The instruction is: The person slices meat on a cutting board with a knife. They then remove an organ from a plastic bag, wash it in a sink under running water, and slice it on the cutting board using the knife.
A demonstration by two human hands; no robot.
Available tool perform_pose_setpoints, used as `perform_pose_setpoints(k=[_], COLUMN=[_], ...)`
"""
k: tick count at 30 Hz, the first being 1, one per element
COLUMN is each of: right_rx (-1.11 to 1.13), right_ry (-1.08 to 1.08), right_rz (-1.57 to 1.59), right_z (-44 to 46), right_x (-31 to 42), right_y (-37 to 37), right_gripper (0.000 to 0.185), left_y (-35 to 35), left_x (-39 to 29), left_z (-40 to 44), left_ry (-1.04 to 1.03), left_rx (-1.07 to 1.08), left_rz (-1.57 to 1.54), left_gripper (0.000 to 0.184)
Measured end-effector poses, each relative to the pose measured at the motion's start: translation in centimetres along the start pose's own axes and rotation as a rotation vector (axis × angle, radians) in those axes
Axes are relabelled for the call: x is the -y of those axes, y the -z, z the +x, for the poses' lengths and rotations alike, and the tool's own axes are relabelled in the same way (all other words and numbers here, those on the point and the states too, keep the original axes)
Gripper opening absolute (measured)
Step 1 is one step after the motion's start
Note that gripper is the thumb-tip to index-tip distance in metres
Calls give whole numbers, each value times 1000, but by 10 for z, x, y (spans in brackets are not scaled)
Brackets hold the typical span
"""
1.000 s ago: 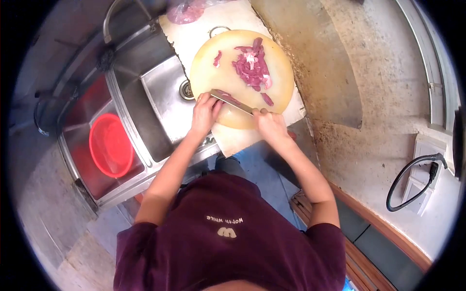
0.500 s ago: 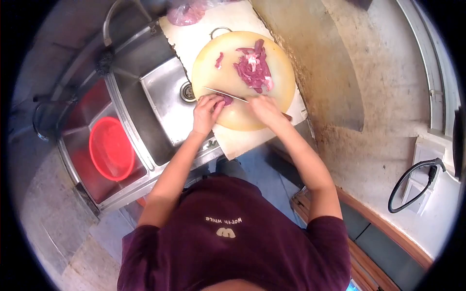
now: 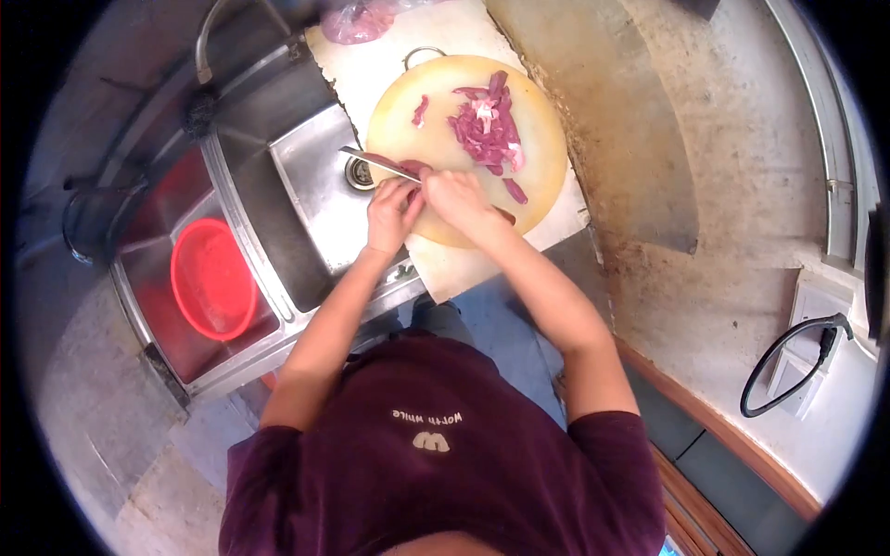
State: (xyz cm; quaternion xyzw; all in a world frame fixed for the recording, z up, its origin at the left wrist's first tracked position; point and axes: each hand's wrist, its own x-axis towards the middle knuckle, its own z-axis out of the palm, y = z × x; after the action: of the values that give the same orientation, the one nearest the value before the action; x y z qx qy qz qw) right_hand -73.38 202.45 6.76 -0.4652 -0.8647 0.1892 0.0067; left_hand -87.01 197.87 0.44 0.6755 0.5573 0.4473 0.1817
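Observation:
A round yellowish cutting board (image 3: 445,111) carries a pile of sliced dark red meat (image 3: 486,128), a small strip at its left and a loose slice at the lower right. My right hand (image 3: 452,199) is closed round the handle of a knife (image 3: 378,162), whose blade points left past the board's edge. Close beside the blade, at the board's lower left, my left hand (image 3: 394,208) has its fingers bent together over something mostly hidden. A bit of meat (image 3: 413,167) shows behind the blade.
To the left is a steel sink (image 3: 315,176) with a drain, and beyond it a second basin holding a red bowl (image 3: 214,279). A plastic bag of meat (image 3: 357,22) lies behind the board. The stained wall (image 3: 742,167) stands at the right.
My right hand and the knife have moved left, so the blade now reaches over the sink side. A loose slice by the pile shows again. My left hand has barely moved.

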Motion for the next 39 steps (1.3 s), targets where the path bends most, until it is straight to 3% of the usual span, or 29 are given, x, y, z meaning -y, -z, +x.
perform_pose_setpoints(k=[3, 8, 11, 16, 19, 22, 27, 34, 39], right_rx=[-27, 189, 98, 92, 38, 122, 54, -7, 69], right_ry=[-53, -199, -128, -137, -21, -134, -386, -153, -62], right_rz=[-17, -99, -143, -4, 24, -30, 44, -77, -16], right_z=[-36, -74, -83, -28, -3, -36, -82, -89, -14], right_x=[-28, -44, -20, -2, 4, -22, -60, -21, -6], right_y=[-2, 28, 30, 1, 1, -2, 19, 14, 1], right_gripper=[15, 18, 17, 15, 20, 20, 20, 14, 17], left_y=[0, 2, 1, -4, -1, 0, 4, -1, -3], left_x=[0, -6, -2, -4, -2, -3, -5, 4, 3], left_z=[-1, -2, -4, -2, -3, -5, -2, -10, -9], left_ry=[-3, 25, 15, 15, 13, 37, -8, 4, -5], left_rx=[-19, -38, -8, -27, -18, -27, -44, 17, -1], left_rz=[-1, 24, 69, 50, 45, 27, -9, 69, 67], left_gripper=[17, 16, 15, 16, 15, 14, 14, 14, 12])
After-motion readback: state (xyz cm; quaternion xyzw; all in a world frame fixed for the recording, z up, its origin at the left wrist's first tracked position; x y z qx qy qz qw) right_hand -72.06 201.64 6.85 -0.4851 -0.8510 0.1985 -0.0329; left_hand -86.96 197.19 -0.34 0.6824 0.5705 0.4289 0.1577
